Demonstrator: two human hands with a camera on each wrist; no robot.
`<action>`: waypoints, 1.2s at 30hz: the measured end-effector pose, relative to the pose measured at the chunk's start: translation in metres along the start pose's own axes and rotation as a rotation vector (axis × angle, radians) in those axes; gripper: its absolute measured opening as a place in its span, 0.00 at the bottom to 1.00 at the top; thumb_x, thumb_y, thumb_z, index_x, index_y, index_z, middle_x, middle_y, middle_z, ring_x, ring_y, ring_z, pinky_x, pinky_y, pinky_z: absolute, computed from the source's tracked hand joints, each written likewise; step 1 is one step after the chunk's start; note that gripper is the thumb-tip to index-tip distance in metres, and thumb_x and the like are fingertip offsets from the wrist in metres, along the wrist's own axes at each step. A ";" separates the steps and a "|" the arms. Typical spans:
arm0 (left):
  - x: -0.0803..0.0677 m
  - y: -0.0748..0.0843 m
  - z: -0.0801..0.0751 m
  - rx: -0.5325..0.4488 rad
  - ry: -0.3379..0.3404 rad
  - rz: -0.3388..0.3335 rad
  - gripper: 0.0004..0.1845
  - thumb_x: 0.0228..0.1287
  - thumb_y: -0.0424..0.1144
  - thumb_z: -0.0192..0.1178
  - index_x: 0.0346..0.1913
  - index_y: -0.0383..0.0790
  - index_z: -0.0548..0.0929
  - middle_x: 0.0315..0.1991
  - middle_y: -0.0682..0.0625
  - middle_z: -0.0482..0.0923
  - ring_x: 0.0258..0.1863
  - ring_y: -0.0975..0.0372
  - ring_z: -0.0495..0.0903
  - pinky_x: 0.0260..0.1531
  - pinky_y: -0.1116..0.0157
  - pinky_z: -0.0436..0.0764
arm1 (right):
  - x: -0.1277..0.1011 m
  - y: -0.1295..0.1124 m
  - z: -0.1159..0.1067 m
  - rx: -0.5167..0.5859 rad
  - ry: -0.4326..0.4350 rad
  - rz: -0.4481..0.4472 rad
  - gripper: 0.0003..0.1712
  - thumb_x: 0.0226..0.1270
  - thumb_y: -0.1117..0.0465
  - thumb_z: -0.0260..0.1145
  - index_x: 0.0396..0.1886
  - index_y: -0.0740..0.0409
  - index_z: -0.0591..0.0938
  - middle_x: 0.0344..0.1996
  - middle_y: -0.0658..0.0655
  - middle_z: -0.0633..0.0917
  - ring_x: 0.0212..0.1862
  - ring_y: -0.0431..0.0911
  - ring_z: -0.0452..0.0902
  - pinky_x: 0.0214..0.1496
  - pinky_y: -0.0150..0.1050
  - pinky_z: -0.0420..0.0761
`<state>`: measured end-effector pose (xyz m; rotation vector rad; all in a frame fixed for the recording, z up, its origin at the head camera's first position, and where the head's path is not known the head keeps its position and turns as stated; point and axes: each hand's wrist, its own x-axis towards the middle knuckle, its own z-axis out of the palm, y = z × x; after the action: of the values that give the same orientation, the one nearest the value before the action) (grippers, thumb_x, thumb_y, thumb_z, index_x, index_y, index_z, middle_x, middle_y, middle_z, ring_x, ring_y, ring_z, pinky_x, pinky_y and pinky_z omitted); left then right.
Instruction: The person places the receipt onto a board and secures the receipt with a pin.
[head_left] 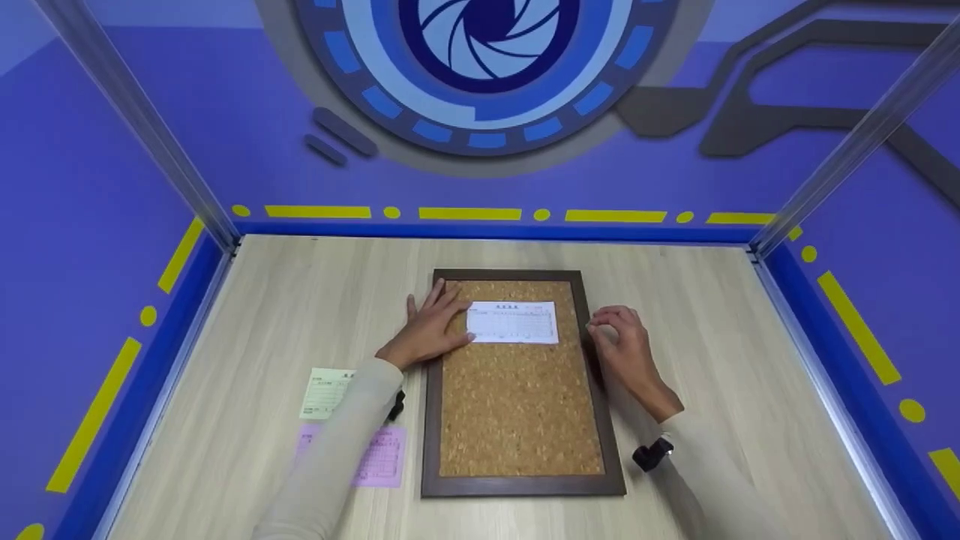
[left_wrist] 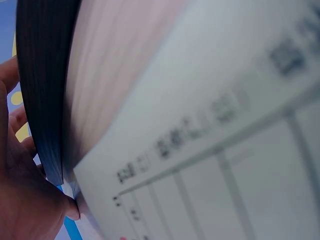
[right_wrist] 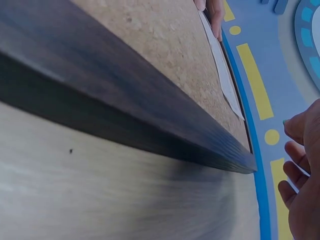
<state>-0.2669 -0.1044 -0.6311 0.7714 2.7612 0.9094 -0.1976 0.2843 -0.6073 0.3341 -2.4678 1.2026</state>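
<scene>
A white printed slip (head_left: 512, 322) lies on the upper part of a cork board (head_left: 517, 409) with a dark brown wooden frame (head_left: 525, 486). Spread over the board's upper left side, my left hand (head_left: 431, 330) touches the slip's left edge with thumb and fingers. My right hand (head_left: 622, 345) hovers just off the frame's right side, thumb and forefinger together. Between those fingertips shows a tiny teal push pin (right_wrist: 285, 121), mostly hidden. The left wrist view has the lined form of a slip (left_wrist: 200, 165) close up and blurred.
Left of the board, a green slip (head_left: 319, 401) and a purple slip (head_left: 386, 457) lie partly under my left forearm. The wooden table (head_left: 262, 300) is bounded by blue walls (head_left: 225, 135) at the back and both sides.
</scene>
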 end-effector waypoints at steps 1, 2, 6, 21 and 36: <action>0.000 -0.001 0.000 0.000 -0.004 -0.004 0.39 0.75 0.62 0.64 0.81 0.47 0.74 0.90 0.43 0.51 0.90 0.44 0.37 0.75 0.21 0.31 | 0.000 0.000 0.001 0.001 -0.004 0.002 0.03 0.71 0.75 0.74 0.38 0.66 0.90 0.48 0.62 0.87 0.58 0.57 0.79 0.62 0.49 0.75; 0.000 -0.001 0.001 -0.001 -0.005 -0.004 0.39 0.75 0.62 0.64 0.81 0.48 0.74 0.90 0.43 0.51 0.91 0.45 0.36 0.76 0.21 0.31 | 0.001 0.000 0.001 0.000 -0.006 0.003 0.04 0.71 0.76 0.74 0.38 0.66 0.90 0.48 0.62 0.87 0.58 0.57 0.79 0.62 0.49 0.76; 0.000 -0.001 0.001 -0.003 -0.009 -0.006 0.40 0.75 0.63 0.64 0.82 0.48 0.73 0.90 0.44 0.51 0.91 0.45 0.36 0.76 0.22 0.30 | 0.002 0.000 0.004 -0.001 -0.020 0.002 0.04 0.71 0.75 0.74 0.39 0.64 0.90 0.48 0.61 0.86 0.58 0.56 0.79 0.62 0.51 0.76; 0.000 0.001 0.000 0.030 -0.003 -0.018 0.39 0.75 0.63 0.64 0.81 0.48 0.74 0.90 0.45 0.51 0.91 0.46 0.37 0.76 0.22 0.32 | 0.000 0.000 0.016 0.031 -0.054 0.033 0.05 0.71 0.76 0.73 0.39 0.65 0.90 0.49 0.62 0.86 0.59 0.57 0.78 0.65 0.56 0.78; -0.001 0.004 -0.001 0.036 -0.022 -0.032 0.40 0.75 0.63 0.64 0.83 0.49 0.73 0.91 0.46 0.50 0.91 0.47 0.36 0.77 0.23 0.31 | 0.003 -0.001 0.029 0.023 -0.093 0.043 0.02 0.74 0.73 0.73 0.43 0.68 0.89 0.50 0.63 0.87 0.59 0.57 0.81 0.63 0.52 0.79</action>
<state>-0.2646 -0.1030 -0.6279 0.7361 2.7697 0.8431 -0.2063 0.2607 -0.6216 0.3532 -2.5541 1.2610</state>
